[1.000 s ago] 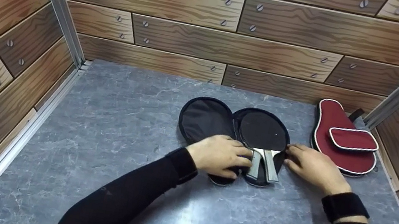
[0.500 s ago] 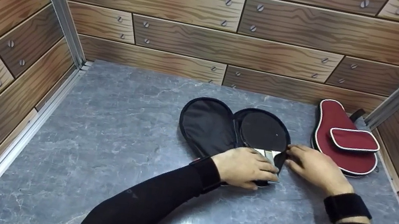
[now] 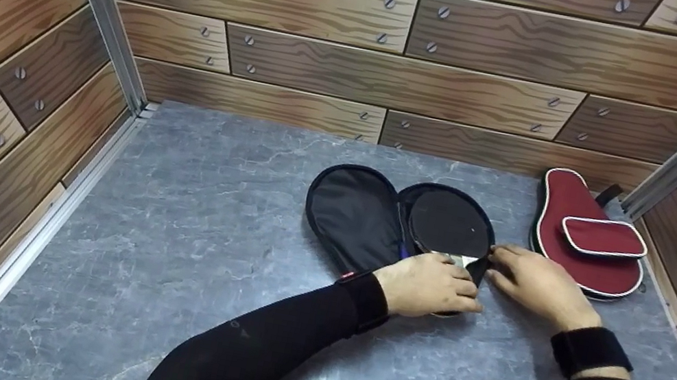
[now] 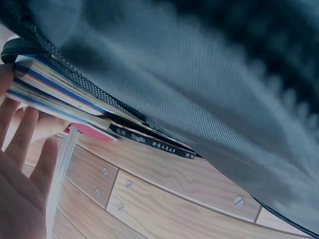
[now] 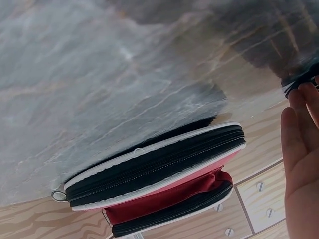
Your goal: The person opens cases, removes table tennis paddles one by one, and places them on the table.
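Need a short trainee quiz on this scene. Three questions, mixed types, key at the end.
1. True or false: the black case lies open.
2. Short answer: which hand is nearer the red case?
3. Fill in the blank: in the head view, a ____ with a black face lies in the right half of the black case.

Key:
1. True.
2. The right hand.
3. Paddle.

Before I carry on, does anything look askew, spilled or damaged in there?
Nothing stands out. The black case lies open, the stacked paddles sit in its right half, and the red case lies apart at the back right. I see no spill or damage, though the left hand hides part of the paddles.
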A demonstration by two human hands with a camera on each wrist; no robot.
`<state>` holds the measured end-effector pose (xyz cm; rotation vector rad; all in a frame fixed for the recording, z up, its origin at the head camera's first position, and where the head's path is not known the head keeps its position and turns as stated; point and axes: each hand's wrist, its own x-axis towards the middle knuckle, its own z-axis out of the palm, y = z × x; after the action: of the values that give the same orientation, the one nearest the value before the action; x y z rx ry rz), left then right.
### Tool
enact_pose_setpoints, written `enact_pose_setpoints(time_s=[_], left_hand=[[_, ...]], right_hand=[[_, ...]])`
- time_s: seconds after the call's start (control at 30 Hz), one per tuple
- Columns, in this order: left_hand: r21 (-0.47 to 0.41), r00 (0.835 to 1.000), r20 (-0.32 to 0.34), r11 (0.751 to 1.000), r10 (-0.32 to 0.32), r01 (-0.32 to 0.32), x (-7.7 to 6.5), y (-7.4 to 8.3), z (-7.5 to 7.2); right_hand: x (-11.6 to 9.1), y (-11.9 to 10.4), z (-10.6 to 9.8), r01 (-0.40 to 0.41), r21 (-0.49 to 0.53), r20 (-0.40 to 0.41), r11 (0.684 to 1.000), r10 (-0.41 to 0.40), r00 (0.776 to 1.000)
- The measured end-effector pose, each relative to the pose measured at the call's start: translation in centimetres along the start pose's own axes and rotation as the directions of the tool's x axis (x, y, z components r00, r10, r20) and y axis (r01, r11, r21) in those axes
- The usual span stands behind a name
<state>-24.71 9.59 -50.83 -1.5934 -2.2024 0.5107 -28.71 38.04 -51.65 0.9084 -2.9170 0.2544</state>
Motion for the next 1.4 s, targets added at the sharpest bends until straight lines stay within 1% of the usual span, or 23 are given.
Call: enact_pose_setpoints(time_s=[0.2,0.47,0.6,0.77,0.9,1.0,1.13,1.27,1.4], left_hand=[[0.018,0.999,-0.039,1.000,-0.007,0.008,0.1,0.0,0.1],[0.021,0.997,-0.070,0.999,-0.031,0.032,-0.6,-0.5,0.0],[0.017,0.993,-0.107,0.998,-0.056,0.059,-1.3,-1.1,-0.2],[0.019,0.983,-0.156,0.995,-0.095,0.099,-2.3,-1.9,-0.8],[-0.002,0.979,-0.160,0.992,-0.129,0.130,-3.2,-2.8,-1.0],[-0.025,0.977,-0.143,0.988,-0.156,0.154,-3.9,-3.5,-1.3],[-0.059,0.968,-0.143,0.978,-0.205,0.199,-4.8,-4.2,-1.5],[-0.090,0.955,-0.167,0.968,-0.246,0.233,-5.5,-4.6,-1.4],[-0.120,0.944,-0.180,0.958,-0.278,0.260,-6.1,-5.1,-1.4]], right_hand=[[0.1,-0.1,0.1,0.000,0.003,0.002,1.000,0.000,1.000],[0.2,-0.1,0.2,-0.008,0.002,0.009,1.000,0.008,1.000],[0.2,-0.1,0.1,-0.019,0.008,0.015,1.000,0.019,1.000],[0.3,-0.1,0.1,-0.019,0.009,0.013,1.000,0.019,1.000],[0.2,-0.1,0.3,-0.008,0.001,-0.001,1.000,0.008,1.000],[0.2,-0.2,0.4,0.007,-0.013,-0.013,1.000,-0.008,1.000],[0.1,-0.2,0.4,0.027,-0.016,-0.007,0.999,-0.027,1.000],[-0.1,0.0,0.5,0.043,0.007,0.016,0.999,-0.043,0.999],[-0.2,0.3,0.6,0.067,0.024,0.018,0.997,-0.067,0.998]])
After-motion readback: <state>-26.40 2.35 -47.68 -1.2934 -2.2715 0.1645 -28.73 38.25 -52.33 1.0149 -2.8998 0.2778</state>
